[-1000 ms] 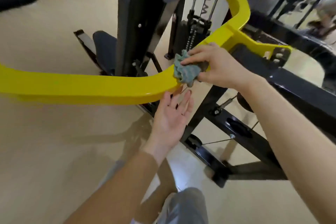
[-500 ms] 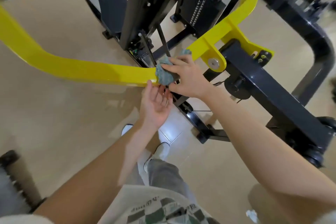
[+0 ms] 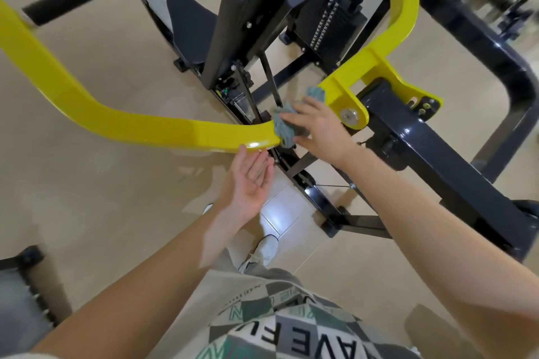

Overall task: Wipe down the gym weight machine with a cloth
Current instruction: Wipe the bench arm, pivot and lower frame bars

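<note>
The weight machine has a curved yellow arm (image 3: 151, 130) that sweeps from the far left to a pivot bracket (image 3: 351, 102) at centre right. My right hand (image 3: 318, 130) presses a crumpled grey-blue cloth (image 3: 284, 128) against the bend of that yellow arm, just left of the pivot bolt. My left hand (image 3: 252, 181) sits palm up under the arm's lower edge, fingers apart, fingertips touching the yellow metal, holding nothing. Part of the cloth is hidden under my right fingers.
A black seat and back pad (image 3: 250, 14) stand behind the arm, with the weight stack (image 3: 332, 20) to their right. A dark frame beam (image 3: 437, 160) runs down to the right. Black floor bars (image 3: 358, 223) lie near my shoe (image 3: 267, 251). Other equipment (image 3: 20, 288) sits at lower left.
The view has tilted further down and my shirt now shows. My right hand holds the cloth at the same bend of the yellow arm; my left hand stays under it.
</note>
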